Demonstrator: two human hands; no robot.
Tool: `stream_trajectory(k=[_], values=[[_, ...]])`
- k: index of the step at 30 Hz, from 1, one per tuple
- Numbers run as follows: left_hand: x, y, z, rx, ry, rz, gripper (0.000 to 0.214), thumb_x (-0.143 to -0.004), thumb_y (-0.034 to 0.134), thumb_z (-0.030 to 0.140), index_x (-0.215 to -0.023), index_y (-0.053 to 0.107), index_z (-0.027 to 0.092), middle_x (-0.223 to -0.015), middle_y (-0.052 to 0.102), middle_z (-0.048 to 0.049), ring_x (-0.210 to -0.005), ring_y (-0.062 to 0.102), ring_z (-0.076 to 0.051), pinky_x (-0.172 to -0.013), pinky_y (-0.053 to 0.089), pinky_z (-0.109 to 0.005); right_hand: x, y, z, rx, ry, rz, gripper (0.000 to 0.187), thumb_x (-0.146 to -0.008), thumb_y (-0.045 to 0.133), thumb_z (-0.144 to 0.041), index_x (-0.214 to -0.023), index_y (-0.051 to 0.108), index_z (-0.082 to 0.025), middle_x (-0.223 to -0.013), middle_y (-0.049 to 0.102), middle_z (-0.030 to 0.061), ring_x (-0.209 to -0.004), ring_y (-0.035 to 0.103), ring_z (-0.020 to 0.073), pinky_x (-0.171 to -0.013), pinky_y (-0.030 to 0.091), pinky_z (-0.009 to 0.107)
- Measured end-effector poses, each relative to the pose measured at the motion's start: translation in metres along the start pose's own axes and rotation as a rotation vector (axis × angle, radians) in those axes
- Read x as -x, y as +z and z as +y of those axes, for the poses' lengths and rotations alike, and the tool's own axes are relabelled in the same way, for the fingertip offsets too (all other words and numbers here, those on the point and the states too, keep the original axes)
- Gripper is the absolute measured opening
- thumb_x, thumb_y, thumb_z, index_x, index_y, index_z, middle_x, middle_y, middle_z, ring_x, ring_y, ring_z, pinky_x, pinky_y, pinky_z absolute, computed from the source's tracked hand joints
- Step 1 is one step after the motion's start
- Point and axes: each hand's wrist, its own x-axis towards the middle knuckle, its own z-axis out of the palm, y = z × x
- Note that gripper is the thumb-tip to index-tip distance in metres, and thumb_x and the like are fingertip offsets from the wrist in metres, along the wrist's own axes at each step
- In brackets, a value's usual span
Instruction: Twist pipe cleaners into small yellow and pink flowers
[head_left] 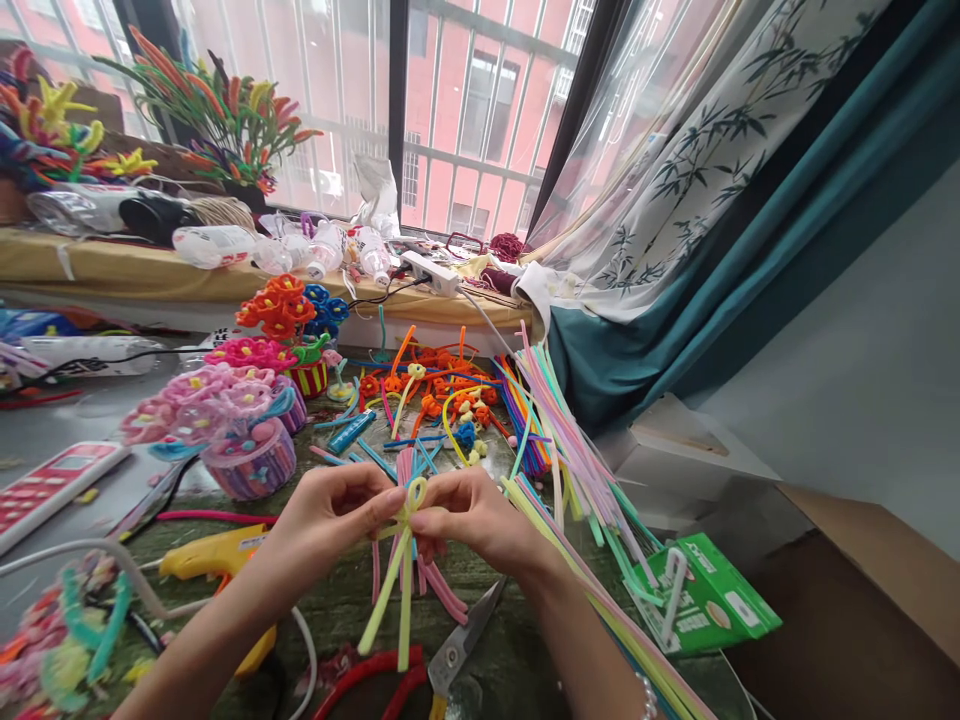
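Between my two hands is a pale yellow pipe cleaner (pixel 388 590), bent into a small loop at the top with two ends hanging down. The fingers of my left hand (pixel 346 508) pinch it from the left, just under the loop. From the right, my right hand (pixel 469 515) pinches it at the same crossing. Pink pipe cleaner pieces (pixel 444 592) lie on the table behind and below. Red-handled scissors (pixel 457 645) rest blades apart below my hands. A yellow glue gun (pixel 214 555) lies left of my left wrist.
Pots of pipe cleaner flowers (pixel 251 460) stand at the left. Orange flower pieces (pixel 435 370) are scattered at the back. Long pipe cleaner bundles (pixel 585 440) and a green box (pixel 724 595) are at the right. A white cable (pixel 135 565) crosses the left side.
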Motion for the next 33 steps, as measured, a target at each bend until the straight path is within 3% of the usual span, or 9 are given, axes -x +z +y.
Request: stream_trajectory(k=[4,8,10,13,20,33], values=[[0.001,0.002,0.004,-0.058,0.021,0.149,0.037,-0.076,0.063,0.050,-0.062,0.064,0.016,-0.055,0.053,0.0025,-0.052,0.046,-0.012,-0.047,0.035,-0.019,-0.001,0.004,-0.001,0.030,-0.082,0.062,0.027,-0.069,0.078,-0.037,-0.067,0.066,-0.012,-0.058,0.061,-0.0016,-0.052,0.056,0.0097,-0.051,0.044,0.022],[-0.001,0.000,0.006,-0.197,0.102,0.309,0.038,-0.080,0.055,0.054,-0.079,0.070,0.018,-0.075,0.068,-0.0034,-0.073,0.060,-0.021,-0.061,0.045,-0.024,-0.002,0.008,-0.004,0.034,-0.164,0.148,0.025,-0.070,0.076,-0.035,-0.064,0.066,-0.013,-0.058,0.062,-0.0013,-0.052,0.056,0.0100,-0.052,0.044,0.022],[-0.003,0.000,0.006,-0.236,0.105,0.350,0.041,-0.080,0.054,0.057,-0.082,0.069,0.019,-0.076,0.068,-0.0039,-0.073,0.061,-0.021,-0.059,0.045,-0.024,-0.003,0.009,-0.004,0.011,-0.213,0.207,0.022,-0.071,0.076,-0.034,-0.065,0.067,-0.014,-0.058,0.063,-0.0010,-0.052,0.057,0.0106,-0.053,0.044,0.023],[-0.003,0.001,0.005,-0.141,0.045,0.292,0.039,-0.077,0.059,0.056,-0.079,0.067,0.018,-0.069,0.065,-0.0017,-0.062,0.058,-0.017,-0.051,0.042,-0.022,-0.003,0.009,-0.004,-0.005,-0.237,0.258,0.021,-0.070,0.076,-0.034,-0.067,0.070,-0.014,-0.060,0.064,0.0000,-0.055,0.058,0.0113,-0.055,0.045,0.023],[0.001,0.009,0.007,0.324,-0.147,0.154,0.031,-0.071,0.074,0.045,-0.082,0.067,0.016,-0.070,0.068,-0.0008,-0.061,0.062,-0.015,-0.057,0.046,-0.021,0.001,0.006,-0.004,0.010,-0.118,0.119,0.025,-0.070,0.077,-0.037,-0.069,0.070,-0.013,-0.062,0.063,-0.0001,-0.058,0.056,0.0113,-0.058,0.045,0.024],[0.004,0.009,0.003,0.593,-0.135,0.160,0.030,-0.062,0.083,0.040,-0.080,0.075,0.017,-0.069,0.071,-0.0036,-0.062,0.063,-0.016,-0.059,0.051,-0.023,0.003,0.007,-0.010,0.100,-0.172,0.018,0.035,-0.083,0.064,-0.044,-0.066,0.060,-0.014,-0.061,0.058,-0.0009,-0.052,0.055,0.0100,-0.050,0.041,0.023]])
